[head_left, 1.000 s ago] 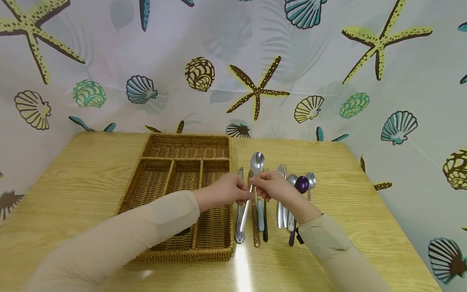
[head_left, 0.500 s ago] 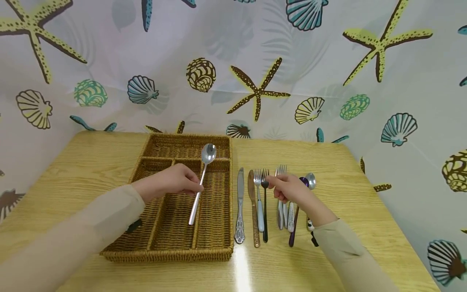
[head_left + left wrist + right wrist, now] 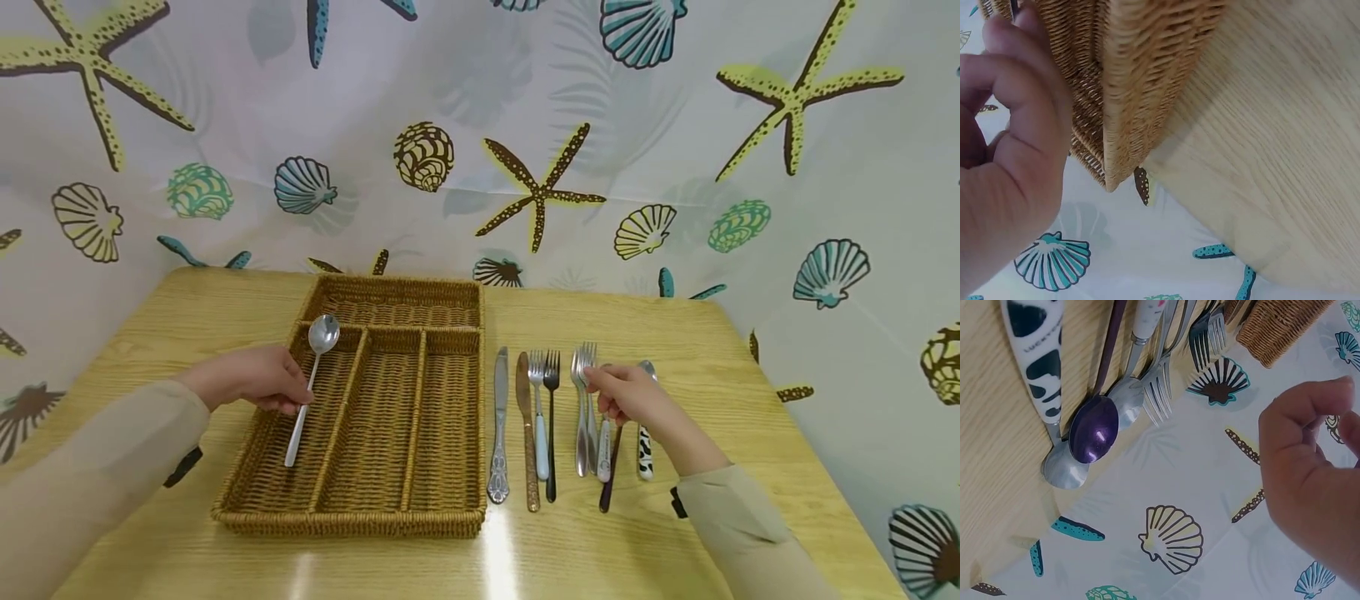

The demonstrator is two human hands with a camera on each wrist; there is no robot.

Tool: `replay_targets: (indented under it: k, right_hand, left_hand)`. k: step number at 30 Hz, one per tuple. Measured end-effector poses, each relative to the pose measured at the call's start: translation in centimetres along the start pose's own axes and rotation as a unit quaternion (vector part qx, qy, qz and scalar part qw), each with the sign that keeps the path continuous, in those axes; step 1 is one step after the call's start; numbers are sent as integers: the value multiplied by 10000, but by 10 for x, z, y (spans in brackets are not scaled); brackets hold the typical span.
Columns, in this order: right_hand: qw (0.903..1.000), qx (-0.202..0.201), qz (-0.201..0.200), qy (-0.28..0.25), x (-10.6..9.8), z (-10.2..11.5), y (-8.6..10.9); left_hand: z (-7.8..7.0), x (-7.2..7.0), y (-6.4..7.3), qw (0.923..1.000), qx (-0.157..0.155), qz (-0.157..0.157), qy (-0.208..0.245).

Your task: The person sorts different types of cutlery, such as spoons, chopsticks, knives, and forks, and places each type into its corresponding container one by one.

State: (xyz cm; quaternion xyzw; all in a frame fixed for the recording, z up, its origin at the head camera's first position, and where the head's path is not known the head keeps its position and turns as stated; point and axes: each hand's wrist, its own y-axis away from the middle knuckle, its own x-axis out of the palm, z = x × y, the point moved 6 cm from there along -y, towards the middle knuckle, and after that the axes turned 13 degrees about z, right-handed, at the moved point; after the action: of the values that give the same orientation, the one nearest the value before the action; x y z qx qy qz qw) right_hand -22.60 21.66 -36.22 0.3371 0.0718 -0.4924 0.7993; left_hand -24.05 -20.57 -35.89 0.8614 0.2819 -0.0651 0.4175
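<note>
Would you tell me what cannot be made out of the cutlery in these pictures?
Head view: the bowl of the purple spoon, behind the right hand; only the right wrist view shows it.
Head view: the marking on the white-handled spoon, too small to read.
Left wrist view: most of the held spoon, cut off by the top edge.

At the right edge of the right wrist view, the right hand (image 3: pixel 1310 481) bends its fingers in front of seashell-printed fabric (image 3: pixel 1210 487). On the wooden tabletop (image 3: pixel 997 444), a purple spoon (image 3: pixel 1094 431) overlaps the bowl of a black-and-white-handled spoon (image 3: pixel 1036 356). Beside them lie a white-handled spoon (image 3: pixel 1126 397), silver forks (image 3: pixel 1158 390) and a dark fork (image 3: pixel 1199 345), near a wicker basket (image 3: pixel 1282 328).
</note>
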Motion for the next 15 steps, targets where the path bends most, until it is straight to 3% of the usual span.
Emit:
replay_targets:
  k: [6,15]
  right_hand:
    - [10000,78,2,25,-2,-1,2]
    - [9999,88,-60,-9,-7,-6,3]
  left_hand:
    - [3,2,-8,9985,-43,-434,-318]
    - [10,17,-33,9989,-110,-426,-170]
